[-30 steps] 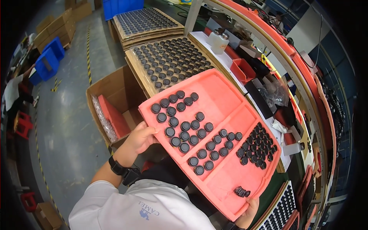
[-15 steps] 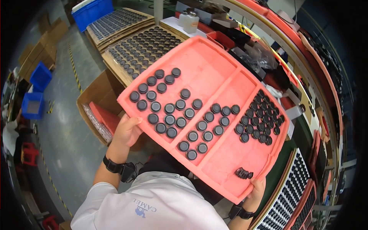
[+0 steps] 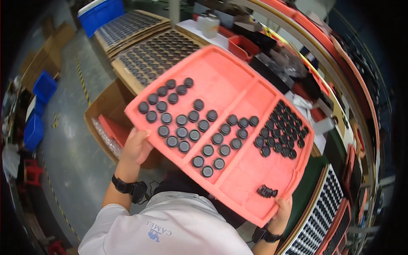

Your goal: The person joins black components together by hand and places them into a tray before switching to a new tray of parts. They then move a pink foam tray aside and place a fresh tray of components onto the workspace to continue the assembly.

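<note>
A large pink tray (image 3: pixel 221 72) with raised dividers is held up in front of me, tilted. My left hand (image 3: pixel 137 146) grips its near left edge, and my right hand (image 3: pixel 282 214) grips its near right corner with the thumb over the rim. In the left and middle compartments stand several round black caps (image 3: pixel 182 132), spaced apart. Smaller black round parts (image 3: pixel 282 129) are clustered in the right compartment. A short row of thin black pieces (image 3: pixel 267 191) lies in the same compartment, close to my right thumb.
Boards covered with round black parts (image 3: pixel 157 55) lie beyond the tray, beside a blue bin (image 3: pixel 101 17). An open cardboard box (image 3: pixel 104 102) stands at left. White bottles (image 3: pixel 210 26) and a red bin (image 3: pixel 243 46) sit on the far bench. Another filled tray (image 3: pixel 316 208) is at right.
The tray has shifted slightly left and toward me, both hands keeping their hold. The caps appear in the same arrangement.
</note>
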`<action>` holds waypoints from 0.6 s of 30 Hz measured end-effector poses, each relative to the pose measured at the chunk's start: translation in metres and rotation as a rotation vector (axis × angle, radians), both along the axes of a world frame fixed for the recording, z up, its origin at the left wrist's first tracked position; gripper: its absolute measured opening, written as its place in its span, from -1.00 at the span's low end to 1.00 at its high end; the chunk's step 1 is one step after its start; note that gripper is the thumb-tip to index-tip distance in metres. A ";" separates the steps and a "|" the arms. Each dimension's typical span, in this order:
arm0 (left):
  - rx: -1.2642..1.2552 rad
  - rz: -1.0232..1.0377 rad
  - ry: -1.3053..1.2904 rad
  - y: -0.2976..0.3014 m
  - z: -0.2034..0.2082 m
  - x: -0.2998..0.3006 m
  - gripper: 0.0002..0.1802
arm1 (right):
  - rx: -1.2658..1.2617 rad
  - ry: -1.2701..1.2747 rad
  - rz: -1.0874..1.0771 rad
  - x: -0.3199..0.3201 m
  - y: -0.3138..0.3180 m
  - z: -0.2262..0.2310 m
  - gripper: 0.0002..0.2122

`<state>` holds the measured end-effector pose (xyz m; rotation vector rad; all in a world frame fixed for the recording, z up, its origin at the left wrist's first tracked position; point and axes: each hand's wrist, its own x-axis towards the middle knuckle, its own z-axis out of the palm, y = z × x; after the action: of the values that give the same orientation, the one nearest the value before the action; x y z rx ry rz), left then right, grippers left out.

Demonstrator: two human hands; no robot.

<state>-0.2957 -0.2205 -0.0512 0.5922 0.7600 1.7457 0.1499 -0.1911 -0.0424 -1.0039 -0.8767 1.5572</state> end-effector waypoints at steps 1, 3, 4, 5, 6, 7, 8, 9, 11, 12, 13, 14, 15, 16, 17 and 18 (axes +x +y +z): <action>0.008 -0.012 0.000 0.002 -0.002 0.004 -0.44 | -0.018 -0.014 -0.013 0.003 -0.001 0.005 -0.37; 0.025 0.004 0.002 0.001 0.002 0.011 -0.44 | -0.027 -0.027 0.002 0.007 0.000 0.006 -0.37; 0.016 -0.001 -0.029 0.000 0.004 0.015 -0.45 | -0.028 -0.010 0.008 0.009 0.001 0.004 -0.37; 0.008 -0.007 -0.060 -0.001 0.007 0.018 -0.46 | -0.030 0.007 0.013 0.009 0.003 0.002 -0.37; 0.001 -0.020 -0.091 -0.002 0.009 0.022 -0.47 | -0.032 0.024 0.012 0.009 0.004 0.001 -0.37; 0.009 -0.001 -0.091 -0.003 0.009 0.025 -0.47 | -0.025 0.024 0.031 0.006 0.006 0.000 -0.37; 0.025 0.018 -0.108 -0.004 0.010 0.027 -0.48 | -0.028 0.027 0.017 0.003 0.007 -0.002 -0.37; 0.040 0.036 -0.125 -0.006 0.010 0.027 -0.50 | -0.032 0.028 0.002 -0.002 0.007 -0.003 -0.37; 0.062 0.054 -0.136 -0.007 0.011 0.017 -0.52 | -0.029 0.037 -0.012 -0.020 0.007 -0.005 -0.37; 0.074 0.066 -0.125 -0.007 0.010 0.006 -0.53 | -0.037 0.061 0.011 -0.033 0.007 -0.005 -0.37; 0.085 0.083 -0.123 -0.007 0.006 0.002 -0.54 | -0.045 0.078 0.040 -0.039 0.008 -0.004 -0.37; 0.095 0.099 -0.119 -0.006 0.002 -0.002 -0.55 | -0.054 0.095 0.067 -0.045 0.010 -0.004 -0.38; 0.101 0.101 -0.119 -0.005 -0.005 -0.004 -0.55 | -0.049 0.095 0.069 -0.051 0.010 -0.005 -0.38; 0.088 0.116 -0.149 -0.007 -0.015 -0.003 -0.55 | -0.038 0.099 0.081 -0.054 0.009 -0.008 -0.38; 0.074 0.130 -0.178 -0.009 -0.024 -0.001 -0.55 | -0.028 0.104 0.090 -0.057 0.007 -0.011 -0.39; 0.062 0.139 -0.207 -0.011 -0.027 0.001 -0.55 | -0.015 0.110 0.095 -0.060 0.006 -0.014 -0.40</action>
<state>-0.2942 -0.2312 -0.0785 0.4000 0.6157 1.9296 0.0896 -0.1852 -0.0563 -0.8894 -0.8466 1.6849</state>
